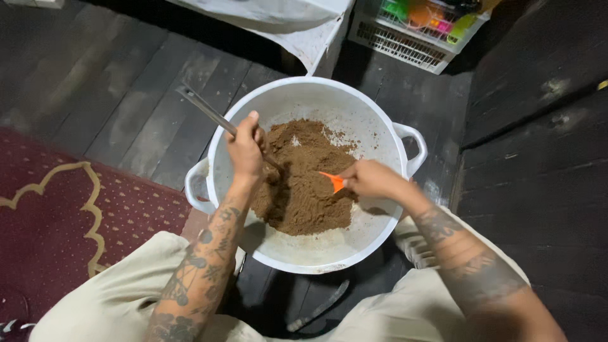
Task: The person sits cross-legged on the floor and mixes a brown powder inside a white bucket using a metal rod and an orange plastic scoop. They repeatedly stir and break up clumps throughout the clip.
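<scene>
A large white basin (316, 253) with two side handles sits on the dark wooden floor between my knees. It holds a heap of brown crumbly mixture (304, 190). My left hand (246, 149) grips a long metal utensil (206, 111) whose handle sticks out over the basin's far-left rim; its lower end is buried in the mixture. My right hand (370, 178) holds a small orange scraper (333, 181) with its tip touching the heap from the right.
A red carpet with a gold pattern (57, 215) lies at the left. A white plastic basket with colourful items (418, 28) stands at the back. A white cloth-covered object (278, 19) is behind the basin. A dark raised wooden step (538, 126) runs along the right.
</scene>
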